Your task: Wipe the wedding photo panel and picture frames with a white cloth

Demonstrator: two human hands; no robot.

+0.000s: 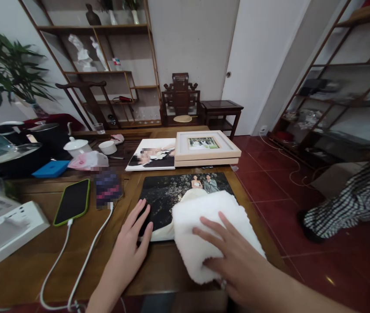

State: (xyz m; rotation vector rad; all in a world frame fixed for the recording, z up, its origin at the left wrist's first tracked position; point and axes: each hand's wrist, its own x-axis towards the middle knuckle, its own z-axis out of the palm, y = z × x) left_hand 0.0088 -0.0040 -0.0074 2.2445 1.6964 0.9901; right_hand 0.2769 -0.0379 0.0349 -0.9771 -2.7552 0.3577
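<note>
A dark wedding photo panel (pixel 159 191) lies flat on the wooden table, with a couple pictured near its upper right. My left hand (pixel 129 239) rests on the panel's left edge, fingers stretched out and holding nothing. Under my right hand (pixel 227 248), a thick white fluffy cloth (pixel 211 208) covers the panel's lower right part and hangs over toward the table's near edge. The fingers of that hand press into the cloth, and the thumb sinks into its folds.
Behind the panel lie stacked framed photos (pixel 230 150) and another photo panel (pixel 139 158). A charging green-cased phone (pixel 72 202), white cables (pixel 89 256) and a white box (pixel 15 232) are at left. Pots (pixel 15 156) stand farther back. A person's patterned trouser leg (pixel 344 204) shows at right.
</note>
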